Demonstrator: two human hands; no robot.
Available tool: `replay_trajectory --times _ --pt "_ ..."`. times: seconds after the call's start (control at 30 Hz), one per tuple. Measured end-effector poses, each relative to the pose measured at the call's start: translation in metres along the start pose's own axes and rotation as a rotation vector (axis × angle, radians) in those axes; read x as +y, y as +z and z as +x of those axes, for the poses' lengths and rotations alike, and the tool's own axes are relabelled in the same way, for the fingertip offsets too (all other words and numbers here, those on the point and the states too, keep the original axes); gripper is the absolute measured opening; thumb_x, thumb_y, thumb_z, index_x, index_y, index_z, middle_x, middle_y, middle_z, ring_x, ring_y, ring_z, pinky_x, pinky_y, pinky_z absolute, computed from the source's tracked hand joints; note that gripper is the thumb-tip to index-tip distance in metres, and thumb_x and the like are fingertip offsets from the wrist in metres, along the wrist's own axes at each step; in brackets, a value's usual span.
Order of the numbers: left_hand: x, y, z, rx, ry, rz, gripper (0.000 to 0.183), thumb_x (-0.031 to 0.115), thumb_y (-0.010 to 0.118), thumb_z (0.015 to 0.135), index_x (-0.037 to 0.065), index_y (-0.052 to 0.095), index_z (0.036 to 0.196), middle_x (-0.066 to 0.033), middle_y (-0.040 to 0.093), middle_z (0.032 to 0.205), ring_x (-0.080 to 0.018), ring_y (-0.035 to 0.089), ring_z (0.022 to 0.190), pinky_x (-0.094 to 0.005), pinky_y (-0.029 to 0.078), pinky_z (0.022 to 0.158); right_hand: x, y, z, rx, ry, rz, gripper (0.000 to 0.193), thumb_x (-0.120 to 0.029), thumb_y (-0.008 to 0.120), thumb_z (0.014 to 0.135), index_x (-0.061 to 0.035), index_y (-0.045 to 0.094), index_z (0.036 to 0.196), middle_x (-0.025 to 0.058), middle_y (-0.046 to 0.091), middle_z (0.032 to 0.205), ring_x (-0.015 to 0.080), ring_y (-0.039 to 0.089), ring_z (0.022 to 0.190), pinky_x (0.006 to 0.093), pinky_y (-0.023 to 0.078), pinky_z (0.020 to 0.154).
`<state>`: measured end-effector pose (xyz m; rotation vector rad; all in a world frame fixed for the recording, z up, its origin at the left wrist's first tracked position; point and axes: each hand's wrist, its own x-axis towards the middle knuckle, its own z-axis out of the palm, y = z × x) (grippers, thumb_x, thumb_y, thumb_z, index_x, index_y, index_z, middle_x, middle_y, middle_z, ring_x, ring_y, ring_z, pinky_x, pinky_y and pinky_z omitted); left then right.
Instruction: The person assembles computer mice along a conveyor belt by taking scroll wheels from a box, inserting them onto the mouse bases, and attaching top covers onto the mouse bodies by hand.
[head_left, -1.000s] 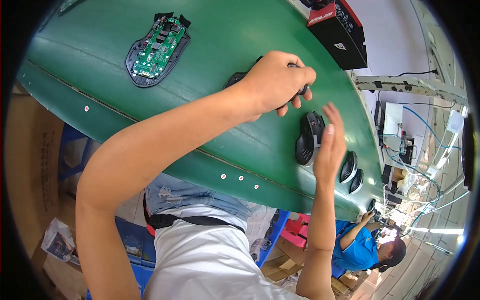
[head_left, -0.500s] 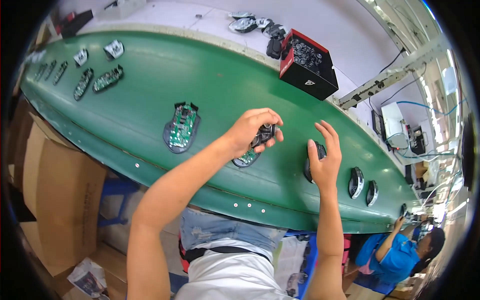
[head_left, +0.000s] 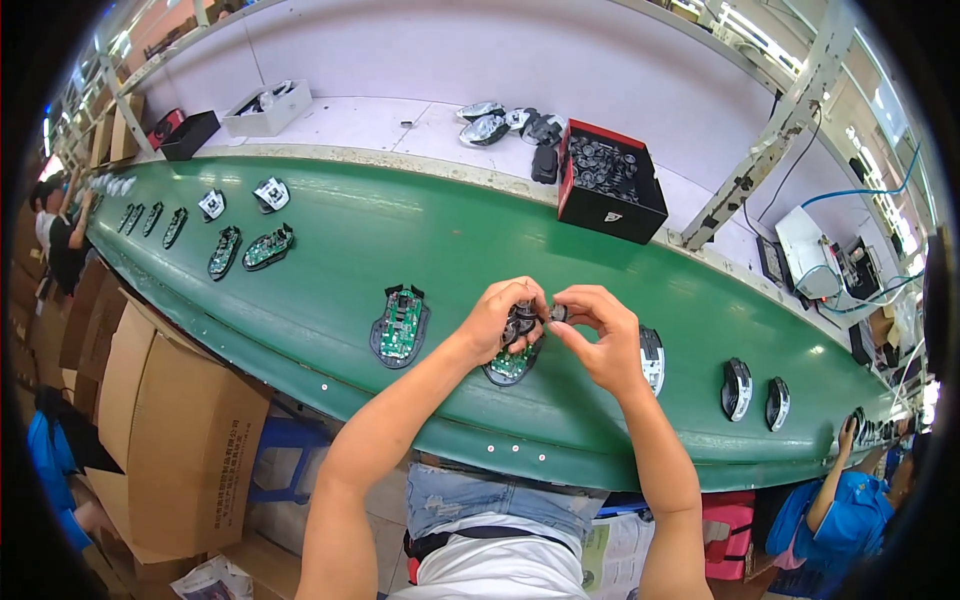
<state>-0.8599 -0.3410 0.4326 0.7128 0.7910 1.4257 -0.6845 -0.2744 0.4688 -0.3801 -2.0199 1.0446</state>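
Observation:
My left hand [head_left: 488, 322] is curled around several small dark scroll wheels [head_left: 519, 320], over the belt. Close beside it, my right hand [head_left: 612, 345] pinches one more small dark wheel [head_left: 557, 313] between thumb and fingertips. Beneath my left hand lies a computer mouse base [head_left: 508, 370] with a green circuit board, its upper part hidden by the hand. Another open mouse base [head_left: 400, 328] rests to the left, board facing up. Partly behind my right forearm is a mouse with a silvery side [head_left: 653, 360].
A black box with a red inside [head_left: 612, 215] holds many dark wheels beyond the green belt [head_left: 350, 225]. Mouse shells [head_left: 485, 130] lie beside it. More board assemblies [head_left: 268, 247] sit far left, and two mice [head_left: 737, 390] at right. A co-worker in blue [head_left: 845, 515] works at lower right.
My right hand has moved left from beside the mouse at right to meet my left hand, and now pinches a wheel. The view has tilted up, showing more of the far shelf.

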Motion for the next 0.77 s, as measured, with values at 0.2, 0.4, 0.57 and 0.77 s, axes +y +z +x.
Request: replay_trajectory --times 0.2,0.4,0.57,0.77 --pt "0.014 -0.012 0.003 0.273 0.277 -0.037 0.017 0.02 0.049 0.094 0.005 0.053 0.089 -0.012 0.062 0.074 -0.0153 0.056 0.054 -0.0251 0.038 0.035 0.025 0.007 -0.003 -0.008 0.133 -0.071 0.029 -0.004 0.08 0.077 0.0008 0.068 0.103 0.0099 0.069 0.097 0.0177 0.07 0.084 0.0296 0.058 0.075" --pt "0.024 -0.027 0.006 0.417 0.34 -0.037 0.016 0.021 0.05 0.094 0.006 0.053 0.088 -0.0102 0.061 0.074 -0.0156 0.056 0.056 -0.0264 0.038 0.036 0.035 0.025 -0.004 -0.039 -0.043 -0.321 0.028 -0.012 0.081 0.075 -0.002 0.069 0.098 0.0115 0.071 0.094 0.0263 0.068 0.084 0.035 0.055 0.074" --pt "0.022 -0.027 0.004 0.422 0.335 -0.048 0.015 0.02 0.051 0.093 0.005 0.053 0.089 -0.0103 0.061 0.074 -0.0157 0.056 0.056 -0.0266 0.038 0.037 0.04 0.026 -0.006 -0.033 -0.04 -0.418 0.024 -0.013 0.081 0.074 -0.0025 0.069 0.092 0.0102 0.071 0.091 0.0288 0.067 0.083 0.0373 0.053 0.074" --pt "0.017 -0.028 0.004 0.382 0.29 0.021 0.019 0.023 0.05 0.094 0.005 0.054 0.09 -0.0114 0.06 0.077 -0.0169 0.057 0.059 -0.0263 0.039 0.039 0.037 0.028 -0.004 -0.088 0.015 -0.547 0.024 -0.013 0.081 0.074 -0.0029 0.071 0.093 0.0109 0.071 0.092 0.0289 0.067 0.085 0.0389 0.054 0.077"
